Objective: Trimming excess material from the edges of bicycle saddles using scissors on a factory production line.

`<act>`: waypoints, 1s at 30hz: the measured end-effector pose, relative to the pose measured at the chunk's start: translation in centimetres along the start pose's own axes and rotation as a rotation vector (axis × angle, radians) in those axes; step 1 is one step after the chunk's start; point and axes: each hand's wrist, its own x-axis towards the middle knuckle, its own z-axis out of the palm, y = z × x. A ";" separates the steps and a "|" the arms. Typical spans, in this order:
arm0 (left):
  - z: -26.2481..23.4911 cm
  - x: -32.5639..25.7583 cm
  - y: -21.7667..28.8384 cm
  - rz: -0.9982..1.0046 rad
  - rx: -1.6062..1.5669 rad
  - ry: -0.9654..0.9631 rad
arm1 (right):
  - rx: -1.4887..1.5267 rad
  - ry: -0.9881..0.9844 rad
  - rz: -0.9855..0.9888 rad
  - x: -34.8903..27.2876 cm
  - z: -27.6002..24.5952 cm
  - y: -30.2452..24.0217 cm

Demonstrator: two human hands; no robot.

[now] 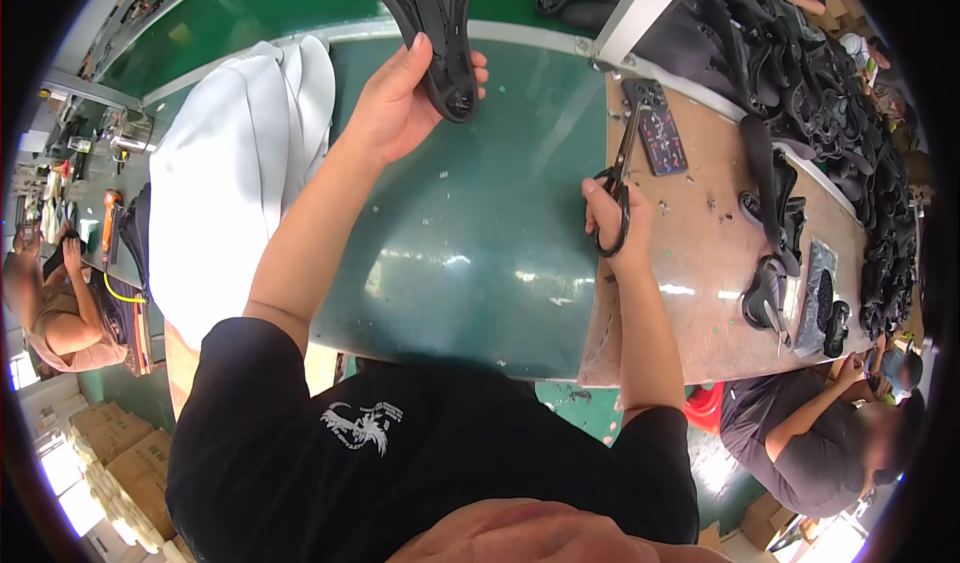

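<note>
My left hand is closed around the narrow nose of a black bicycle saddle, which it lifts over the far part of the green worktable. The saddle's wide end runs out of the top of the picture. My right hand grips a pair of black-handled scissors by the loops, their blades pointing away from me. Just beyond that hand, a dark phone-shaped object with a patterned face lies on the brown board.
White curved sheets are stacked at the left. A large heap of black saddle parts fills the far right behind a rail. More saddle pieces and another pair of scissors lie on the board's right. A metal post stands ahead; people sit at both sides.
</note>
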 end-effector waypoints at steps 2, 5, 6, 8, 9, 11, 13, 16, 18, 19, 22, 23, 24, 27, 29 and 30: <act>-1.3 2.4 1.7 0.032 0.192 0.184 | 0.003 0.006 -0.006 0.0 0.1 0.3; -7.7 10.9 6.3 0.404 0.436 0.426 | 0.069 -0.014 0.009 0.0 0.0 0.3; -10.2 13.1 7.8 0.510 0.550 0.551 | 0.073 -0.025 0.004 0.1 0.2 0.2; -9.5 16.2 7.7 0.515 0.692 0.904 | 0.053 -0.003 0.068 0.1 -0.4 0.0; -10.5 17.2 7.6 0.393 1.181 0.963 | 0.056 -0.006 0.058 0.4 -0.4 0.0; -12.8 18.2 5.7 0.581 1.873 0.769 | 0.075 -0.044 0.058 0.4 -0.4 0.2; -13.5 20.0 4.0 0.572 2.023 0.421 | 0.030 -0.081 0.058 0.5 -0.7 0.1; -10.9 24.5 0.1 0.434 2.162 0.244 | 0.051 -0.112 0.060 0.4 -1.6 0.1; -9.9 27.6 -1.5 0.379 2.267 0.172 | 0.059 -0.114 0.064 0.3 -2.1 0.5; -9.7 29.3 -2.0 0.405 2.414 0.150 | 0.071 -0.122 0.044 0.2 -2.2 0.7; -12.1 34.1 -2.7 0.585 2.587 0.176 | 0.086 -0.160 0.016 0.6 -2.0 0.2; -12.5 35.4 -2.6 0.385 2.578 0.171 | 0.079 -0.201 -0.016 0.9 -1.9 0.2; -12.5 36.1 -3.4 0.176 2.554 0.144 | 0.074 -0.233 -0.033 0.8 -2.0 0.4; -10.6 35.8 -4.0 0.260 2.476 0.190 | 0.067 -0.205 -0.001 0.5 -2.4 0.0; -10.1 33.9 -3.6 0.320 2.499 0.187 | 0.089 -0.203 -0.048 0.6 -2.6 0.4; -11.4 32.6 -2.5 0.221 2.558 0.104 | 0.099 -0.218 -0.049 0.4 -2.3 0.2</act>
